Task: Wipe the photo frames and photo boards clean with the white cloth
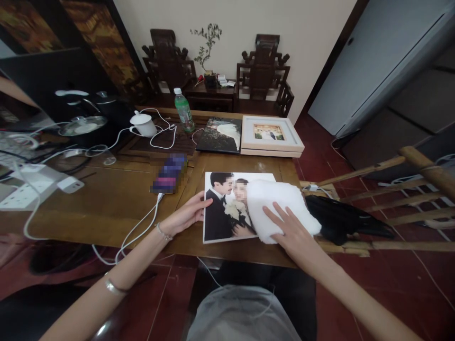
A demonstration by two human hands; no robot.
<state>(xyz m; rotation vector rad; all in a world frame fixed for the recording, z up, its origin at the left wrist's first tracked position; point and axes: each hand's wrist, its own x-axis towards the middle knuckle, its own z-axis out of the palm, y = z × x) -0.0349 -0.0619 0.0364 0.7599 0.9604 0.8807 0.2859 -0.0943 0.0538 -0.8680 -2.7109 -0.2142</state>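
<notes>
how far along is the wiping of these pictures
Done: can't confirm; the dark picture panel and framed photo lie farther back with no hand on them, perhaps finished or waiting.
In hand: the left hand holds the couple photo's left edge; the right hand lies on a white cloth covering its right part.
Left: probably finishing this photo, since the cloth is on it.

Looks like somebody's home to me: wooden table [113,203] with a lidded teacup [144,126] and framed photo [269,132] on it, carved dark chairs [265,71] and a potted plant [210,79] beyond it, red floor tiles [384,265] to its right.
</notes>
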